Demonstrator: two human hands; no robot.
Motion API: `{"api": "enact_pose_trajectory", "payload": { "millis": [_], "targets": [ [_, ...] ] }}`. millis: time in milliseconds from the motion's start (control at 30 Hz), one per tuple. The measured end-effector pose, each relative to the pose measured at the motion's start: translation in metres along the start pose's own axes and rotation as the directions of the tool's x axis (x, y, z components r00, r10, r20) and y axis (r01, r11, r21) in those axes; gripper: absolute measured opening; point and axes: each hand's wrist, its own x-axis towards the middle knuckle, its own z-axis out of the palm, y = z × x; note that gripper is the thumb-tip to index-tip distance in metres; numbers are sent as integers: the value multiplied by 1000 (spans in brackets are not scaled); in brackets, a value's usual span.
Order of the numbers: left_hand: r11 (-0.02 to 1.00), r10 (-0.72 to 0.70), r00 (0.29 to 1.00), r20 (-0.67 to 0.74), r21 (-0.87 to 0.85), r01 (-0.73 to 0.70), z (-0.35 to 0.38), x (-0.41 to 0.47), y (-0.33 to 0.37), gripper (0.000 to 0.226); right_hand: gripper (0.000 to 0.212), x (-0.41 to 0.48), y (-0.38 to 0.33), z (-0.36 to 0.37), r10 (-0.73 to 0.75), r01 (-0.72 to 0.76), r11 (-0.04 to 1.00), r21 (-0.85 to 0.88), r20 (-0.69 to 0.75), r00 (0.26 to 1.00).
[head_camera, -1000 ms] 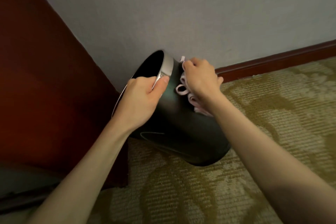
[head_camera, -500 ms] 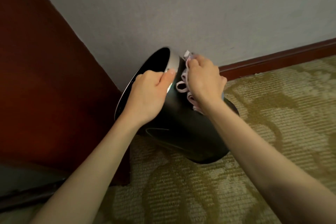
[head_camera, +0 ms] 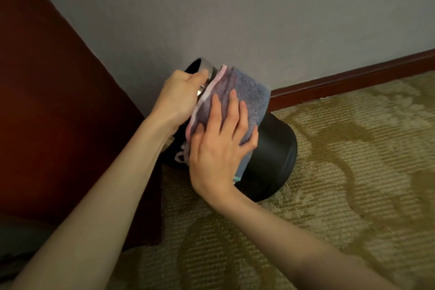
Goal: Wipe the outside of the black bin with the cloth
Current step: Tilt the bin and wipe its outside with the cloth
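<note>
The black bin (head_camera: 276,148) lies tilted on the carpet, its silver-rimmed mouth pointing up and left toward the wall. My left hand (head_camera: 179,99) grips that silver rim (head_camera: 207,68) at the top. A grey-blue cloth (head_camera: 249,96) with a pink edge is draped over the bin's upper side. My right hand (head_camera: 219,148) lies flat on the cloth with fingers spread, pressing it against the bin. Most of the bin's near side is hidden behind the cloth and my hands.
A dark red wooden panel (head_camera: 51,106) stands close on the left, touching the bin's area. The grey wall (head_camera: 259,19) with a red-brown skirting board (head_camera: 353,77) runs behind. Patterned olive carpet (head_camera: 341,183) spreads to the right and front.
The cloth was bunched behind the bin under my right hand; now it is spread over the bin's upper side and my right hand has come round to the near side, flat on it.
</note>
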Motion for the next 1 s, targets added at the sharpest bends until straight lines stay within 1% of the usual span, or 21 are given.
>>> {"api": "enact_pose_trajectory", "payload": {
  "millis": [33, 67, 167, 267, 400, 467, 533, 600, 667, 800, 900, 1000],
  "targets": [
    [1000, 14, 1000, 5, -16, -14, -2, -2, -2, 39, 50, 1, -1, 0, -2, 2, 1000, -10, 1, 1000],
    [999, 23, 1000, 5, -25, -23, -4, -4, -3, 40, 49, 3, -1, 0, -4, 4, 1000, -18, 3, 1000],
    [999, 28, 999, 25, -43, -27, -8, -8, -7, 50, 47, 16, -2, -4, -13, 13, 1000, 6, 27, 1000],
    [998, 40, 998, 39, -51, -38, -12, -13, -12, 54, 53, 38, 0, -8, -12, 9, 1000, 24, 124, 992],
    [997, 45, 998, 40, -60, -43, -15, -20, -19, 58, 39, 75, 8, -8, 5, -34, 993, 116, 242, 970],
    [997, 61, 997, 42, -58, -58, -15, -27, -22, 58, 35, 95, 13, -8, 49, -111, 978, 175, 325, 944],
    [996, 74, 995, 68, -63, -69, -17, -33, -24, 62, 35, 113, 19, -8, 95, -189, 965, 180, 431, 897],
    [995, 79, 994, 76, -58, -75, -20, -38, -25, 64, 36, 126, 28, -6, 116, -228, 961, 154, 522, 845],
    [996, 82, 993, 84, -53, -78, -22, -41, -24, 63, 37, 131, 38, -6, 109, -252, 952, 173, 579, 808],
    [995, 95, 994, 48, -27, -93, -19, -43, -19, 57, 35, 132, 62, -7, 122, -332, 909, 252, 599, 791],
    [994, 110, 992, 56, -6, -110, -14, -44, -16, 61, 33, 125, 87, -12, 159, -357, 903, 238, 588, 793],
    [992, 118, 992, 53, 29, -120, -11, -44, -13, 61, 28, 110, 113, -17, 221, -372, 910, 184, 542, 811]
  ]
}}
